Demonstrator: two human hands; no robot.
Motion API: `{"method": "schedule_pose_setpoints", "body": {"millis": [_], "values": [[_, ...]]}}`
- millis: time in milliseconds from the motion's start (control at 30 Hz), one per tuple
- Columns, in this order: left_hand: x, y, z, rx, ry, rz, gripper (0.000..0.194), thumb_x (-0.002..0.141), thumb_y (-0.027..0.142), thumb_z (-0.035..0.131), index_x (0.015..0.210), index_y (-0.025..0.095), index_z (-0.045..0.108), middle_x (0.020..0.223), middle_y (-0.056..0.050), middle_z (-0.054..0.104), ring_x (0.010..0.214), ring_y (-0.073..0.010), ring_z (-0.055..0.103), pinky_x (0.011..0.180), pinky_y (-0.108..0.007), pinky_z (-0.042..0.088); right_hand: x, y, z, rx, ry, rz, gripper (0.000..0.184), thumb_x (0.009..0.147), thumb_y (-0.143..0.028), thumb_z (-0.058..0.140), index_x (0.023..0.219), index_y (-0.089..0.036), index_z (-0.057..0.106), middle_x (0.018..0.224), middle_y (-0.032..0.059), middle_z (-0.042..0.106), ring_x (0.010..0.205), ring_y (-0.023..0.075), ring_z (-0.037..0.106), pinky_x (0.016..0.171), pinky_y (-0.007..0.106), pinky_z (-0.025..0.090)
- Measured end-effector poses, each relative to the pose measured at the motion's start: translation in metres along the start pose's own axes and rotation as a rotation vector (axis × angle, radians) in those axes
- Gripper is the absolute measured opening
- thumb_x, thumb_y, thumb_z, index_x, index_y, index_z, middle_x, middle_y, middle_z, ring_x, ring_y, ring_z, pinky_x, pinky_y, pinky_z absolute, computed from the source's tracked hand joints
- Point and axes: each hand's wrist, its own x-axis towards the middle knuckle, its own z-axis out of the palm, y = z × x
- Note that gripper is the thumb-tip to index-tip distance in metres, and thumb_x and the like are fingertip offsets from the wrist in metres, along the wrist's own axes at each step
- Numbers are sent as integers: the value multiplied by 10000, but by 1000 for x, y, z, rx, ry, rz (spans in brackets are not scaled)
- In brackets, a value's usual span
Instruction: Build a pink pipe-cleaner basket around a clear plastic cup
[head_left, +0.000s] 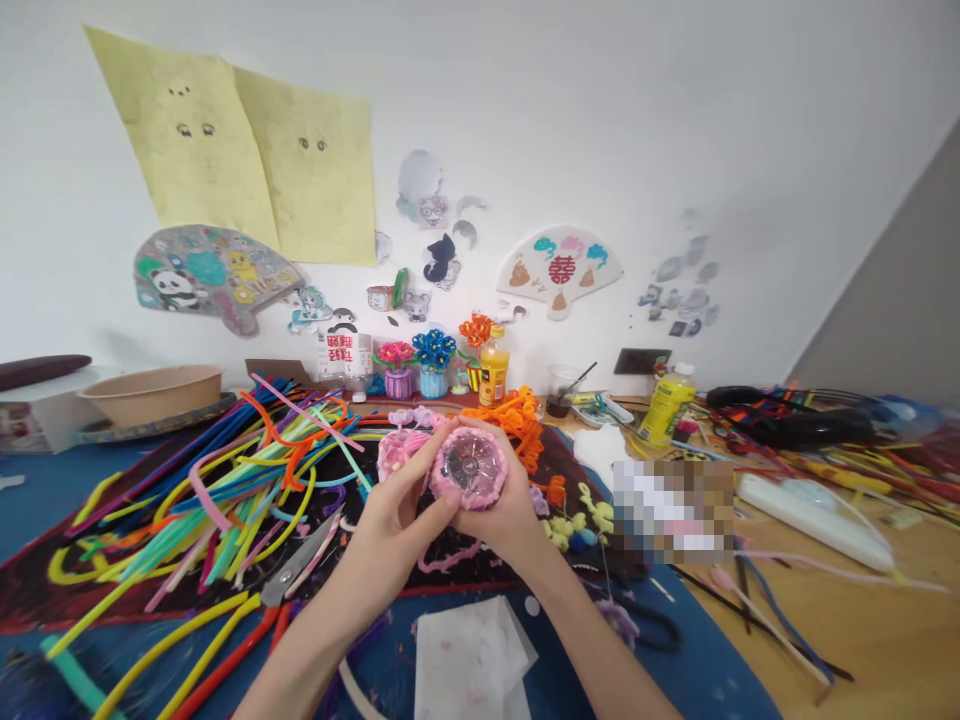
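Both of my hands hold up a small round cup wrapped in pink pipe cleaner, its clear bottom facing me. My left hand grips it from the left, thumb pressed against the pink rim. My right hand cups it from below and behind, fingers curled round the far side. Just behind the cup lies another pink pipe-cleaner piece. A loose pink pipe cleaner lies on the dark mat under my hands.
A big heap of coloured pipe cleaners covers the left of the mat, with scissors at its edge. Orange pipe cleaners, small pipe-cleaner flower pots, glue bottles and a brown bowl stand behind. White tissue lies in front.
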Motion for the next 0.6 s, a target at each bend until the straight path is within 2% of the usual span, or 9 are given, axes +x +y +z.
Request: {"method": "schedule_pose_setpoints", "body": {"millis": [133,267,467,600], "values": [[-1,-2,1,-25,20,20,611,827,343,716,1399,245,526,1540,-39,439,1444,-284,356,1220,-436,246,-1,0,1,-8,23,4,716,561,-188,780,1238,-233,553,1202,79,655,1097,272,639,963,371,507],[-2,-1,5,-81,86,-4,601,808,302,728,1378,227,550,1506,-46,488,1426,-273,391,1211,-409,274,-2,-2,1,-18,25,-6,721,567,-158,773,1249,-233,551,1186,80,648,1073,269,643,944,373,511],[-4,1,13,-174,123,-29,585,795,237,727,1359,245,571,1464,-25,543,1400,-259,433,1184,-364,329,-4,-3,1,-56,39,-10,726,557,-152,789,1244,-237,569,1170,81,644,1074,280,634,959,395,501],[-7,2,9,-148,89,-35,596,807,278,730,1376,247,554,1480,-29,527,1408,-249,423,1178,-342,334,-3,-6,1,-14,31,10,693,573,-157,798,1225,-236,577,1199,81,648,1100,275,633,976,384,496]]}}
